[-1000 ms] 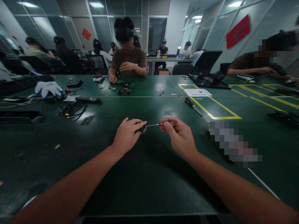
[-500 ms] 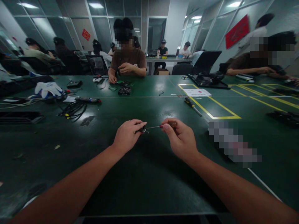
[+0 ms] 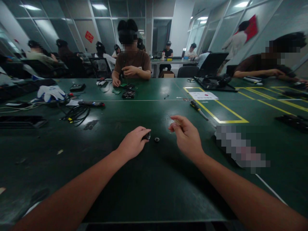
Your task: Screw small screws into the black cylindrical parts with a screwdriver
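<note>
The black cylindrical part, in the head view, is pinched between the fingers of the left hand, which hide most of it; only its bright-rimmed end shows. Just beside those fingertips, a small round piece lies on the bench. The right hand curls its fingers around a slim tool, blurred and mostly hidden.

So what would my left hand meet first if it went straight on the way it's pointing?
Probably your right hand. The small round part seems to lie just to the near side of that line, though depth is hard to judge.
</note>
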`<state>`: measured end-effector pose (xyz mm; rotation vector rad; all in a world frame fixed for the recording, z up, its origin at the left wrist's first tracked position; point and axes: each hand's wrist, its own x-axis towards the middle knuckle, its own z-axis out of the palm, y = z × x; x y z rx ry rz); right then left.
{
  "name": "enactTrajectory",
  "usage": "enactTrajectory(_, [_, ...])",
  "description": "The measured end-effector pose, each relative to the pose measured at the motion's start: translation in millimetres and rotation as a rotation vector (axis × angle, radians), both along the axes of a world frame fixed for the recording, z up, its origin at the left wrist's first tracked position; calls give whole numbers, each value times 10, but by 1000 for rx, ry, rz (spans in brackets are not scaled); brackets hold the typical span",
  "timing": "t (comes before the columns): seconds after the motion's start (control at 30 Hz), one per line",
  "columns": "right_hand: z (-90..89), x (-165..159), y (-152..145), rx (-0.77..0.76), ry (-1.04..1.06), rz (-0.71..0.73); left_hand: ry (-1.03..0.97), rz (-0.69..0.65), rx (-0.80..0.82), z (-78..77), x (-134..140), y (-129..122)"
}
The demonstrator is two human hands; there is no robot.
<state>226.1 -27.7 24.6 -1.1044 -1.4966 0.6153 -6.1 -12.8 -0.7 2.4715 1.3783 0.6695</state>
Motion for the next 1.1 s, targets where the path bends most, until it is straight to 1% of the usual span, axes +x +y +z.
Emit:
enactTrajectory(0.1, [-37,44,57,-36,-41,-12,99,-55,-29,-30,40,5])
enactTrajectory(0.17, [-58,58,78,-57,-46,-12,173,-79,-12,-19,78,10])
enactTrajectory(0.37, [-74,48,93,-64,-19,-3,423,-173,75,139,273,54])
enactTrajectory(0.47, [-74,49,92,-71,-24,-12,537,-220,127,182,391,113])
enactTrajectory(0.57, [-79,56,89,-77,-20,-13,575,-266,150,161,447,170])
enactTrajectory(0.63, [-84,63,89,-74,-22,-8,548,-278,144,130,423,200])
enactTrajectory(0.7, [-90,71,91,-67,-19,-3,463,-261,103,105,340,233])
enactTrajectory(0.77, [-90,79,93,-73,-13,4,296,-204,20,101,190,283])
enactTrajectory(0.83, [-84,86,93,-89,-5,15,38,-65,-83,130,-32,356])
enactTrajectory(0.87, [-80,89,92,-98,-4,20,-122,38,-133,158,-172,399])
enactTrajectory(0.93, [-75,91,88,-111,-6,25,-479,256,-265,235,-511,483])
enactTrajectory(1.0, [-76,88,85,-117,-10,27,-934,429,-355,321,-931,538])
enactTrajectory(1.03, [-80,85,84,-118,-10,26,-1007,463,-372,360,-1168,547])
enactTrajectory(1.1, [-90,77,84,-118,-6,22,-1081,539,-369,419,-1669,516])
